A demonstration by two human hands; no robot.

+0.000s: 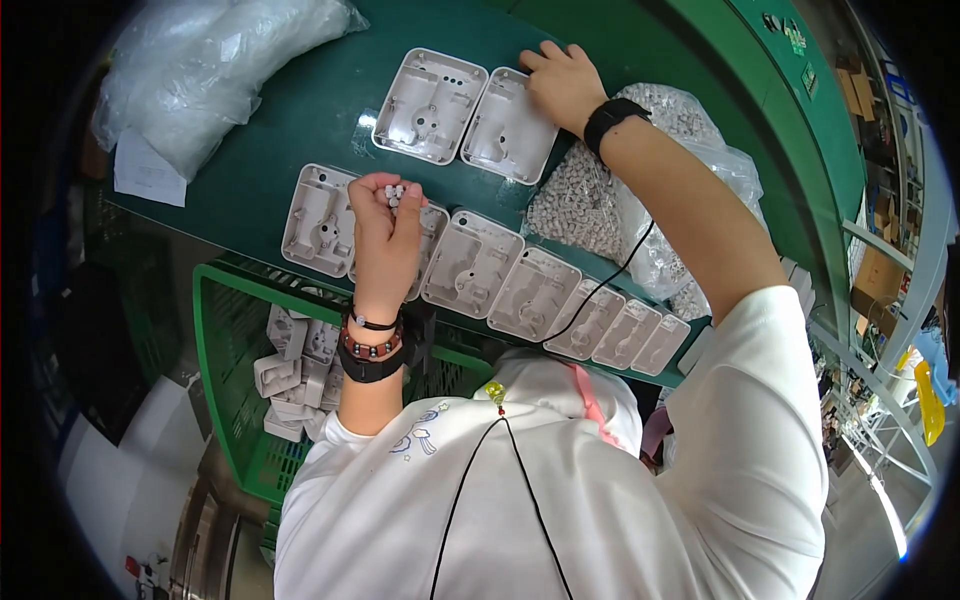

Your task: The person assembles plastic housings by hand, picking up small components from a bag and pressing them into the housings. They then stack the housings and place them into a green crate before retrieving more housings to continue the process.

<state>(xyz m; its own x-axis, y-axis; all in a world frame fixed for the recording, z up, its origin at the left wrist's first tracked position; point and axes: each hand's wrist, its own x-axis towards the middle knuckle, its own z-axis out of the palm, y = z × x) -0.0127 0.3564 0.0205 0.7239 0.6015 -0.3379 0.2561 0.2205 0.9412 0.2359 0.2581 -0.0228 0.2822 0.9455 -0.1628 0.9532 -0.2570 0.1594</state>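
On the dk green table point(300, 110), white housings lay in two groups: a far pair and a row point(472, 262) along the near edge. Those in full view sat hollow side up, prob. so the posts & recesses inside could be reached. L hand point(385, 240) was over the row's L end, pinching a cluster of small white pcs point(395, 194) btwn thumb & fingers; a bunched grip like that prob. held several w/o spilling. R hand point(566, 92) was at the far corner of the R far housing point(507, 135), fingers bent; couldn't make out if it gripped anything, b/c the back of the hand was in the way. L far housing point(430, 105) lay just beside. Clear bags of tiny parts point(578, 205) sat by the R forearm, presumably for easy reach. Green crate point(222, 380) stood below the table edge w/ more white parts point(285, 375) inside, prob. put low to save tabletop. Big clear plastic bag point(215, 70) lay far L, well apart from both hands, paper sheet point(150, 175) at its near end.
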